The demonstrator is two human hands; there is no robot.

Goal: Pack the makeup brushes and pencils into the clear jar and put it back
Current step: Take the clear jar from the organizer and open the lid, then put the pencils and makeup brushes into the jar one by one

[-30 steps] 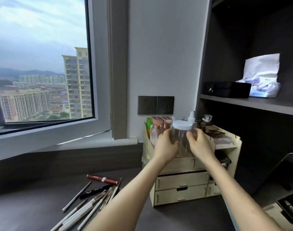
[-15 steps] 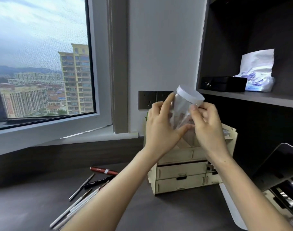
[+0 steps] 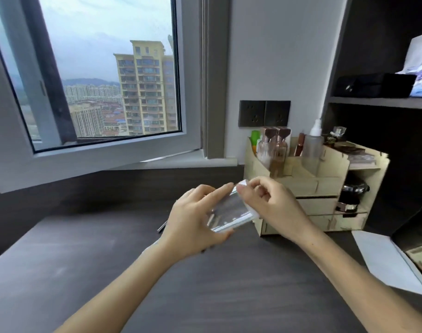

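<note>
At the upper left of the frame, a window (image 3: 104,75) occupies the wall above the dark surface (image 3: 68,265), which is blurred by motion. Just left of centre, a thin pencil tip (image 3: 162,227) protrudes from behind the left wrist and lies on the surface; the rest is hidden.

At centre, the left hand (image 3: 193,222) is clamped around the body of the clear jar (image 3: 231,212), fingers over the top and thumb underneath. The jar is held above the surface, tilted so that its white lid (image 3: 243,183) points toward the upper right. The right hand (image 3: 274,203) is closed on the lid end, fingertips (image 3: 241,188) on the lid rim. No contents can be made out inside the jar.

Right of centre, a pale wooden organizer (image 3: 320,186) stands on the surface against the wall, holding bottles in its top compartments. At the upper right, a dark shelf (image 3: 378,102) carries a black box (image 3: 373,85).
</note>
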